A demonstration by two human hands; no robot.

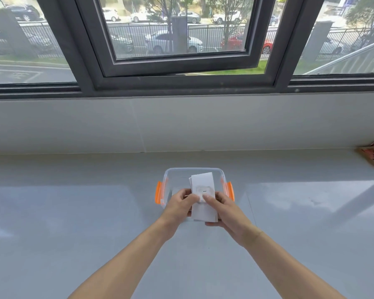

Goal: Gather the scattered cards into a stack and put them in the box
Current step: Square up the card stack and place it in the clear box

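Low in the middle of the frame, both hands hold a stack of white cards over a clear box with orange clips. The left hand pinches the stack's left edge, thumb on top. The right hand grips its right side. The box sits on a grey counter below a window.

Clear, glossy plastic box with opaque orange plastic latches; matt white paper cards; smooth, glossy grey desk showing reflections; matt dark window frame.
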